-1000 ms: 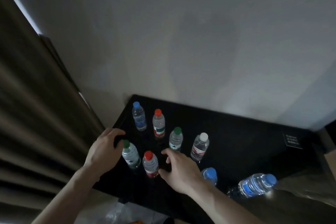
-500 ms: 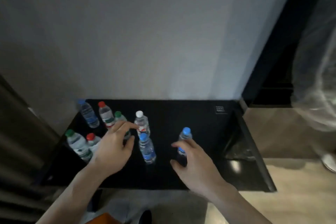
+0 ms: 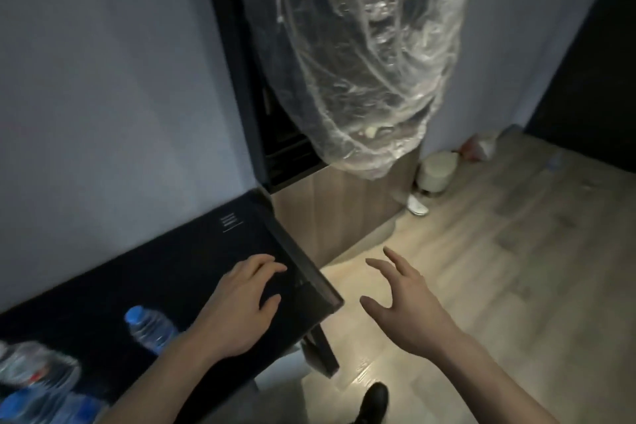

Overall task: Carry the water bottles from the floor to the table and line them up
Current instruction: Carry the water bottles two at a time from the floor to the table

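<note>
Both hands, left hand (image 3: 237, 306) and right hand (image 3: 406, 303), have released the bottles.

My left hand (image 3: 237, 306) is hovering, empty, over the black table (image 3: 144, 272); my right hand (image 3: 406, 303) is spreading above the wooden floor (image 3: 516, 268). A blue-capped bottle (image 3: 151, 329) is standing beside my left wrist.

Blue-capped bottle (image 3: 151, 329) upright on black table (image 3: 192, 251).

Blurred bottles (image 3: 38, 385) cut off at lower-left edge, count unclear
</note>
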A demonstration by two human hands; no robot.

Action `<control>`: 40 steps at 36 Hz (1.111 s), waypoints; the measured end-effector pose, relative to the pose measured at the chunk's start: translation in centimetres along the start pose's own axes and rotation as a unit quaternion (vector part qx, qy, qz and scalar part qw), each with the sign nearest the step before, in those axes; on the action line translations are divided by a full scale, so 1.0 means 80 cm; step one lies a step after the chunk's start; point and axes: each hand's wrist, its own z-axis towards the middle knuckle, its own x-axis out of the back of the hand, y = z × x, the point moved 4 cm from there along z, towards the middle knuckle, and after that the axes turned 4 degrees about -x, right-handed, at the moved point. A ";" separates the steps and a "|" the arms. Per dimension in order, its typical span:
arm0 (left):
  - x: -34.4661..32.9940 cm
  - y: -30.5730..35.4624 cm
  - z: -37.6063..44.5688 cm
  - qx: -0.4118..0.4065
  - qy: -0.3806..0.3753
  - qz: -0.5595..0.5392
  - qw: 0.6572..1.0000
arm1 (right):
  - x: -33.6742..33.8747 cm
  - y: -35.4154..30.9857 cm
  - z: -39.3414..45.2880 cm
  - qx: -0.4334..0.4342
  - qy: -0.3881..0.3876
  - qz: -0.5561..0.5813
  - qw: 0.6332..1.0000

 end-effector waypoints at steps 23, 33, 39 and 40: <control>-0.104 0.329 0.488 -0.250 -0.076 0.033 0.965 | 0.304 0.337 0.173 -0.193 0.102 -0.033 0.975; -0.163 0.523 0.647 -0.331 -0.080 0.078 0.937 | 0.421 0.499 0.197 -0.257 0.125 -0.021 0.958; -0.211 0.628 0.728 -0.319 -0.086 0.100 0.938 | 0.497 0.619 0.222 -0.269 0.123 -0.021 0.955; -0.217 0.645 0.741 -0.315 -0.086 0.099 0.940 | 0.511 0.639 0.227 -0.268 0.120 -0.021 0.956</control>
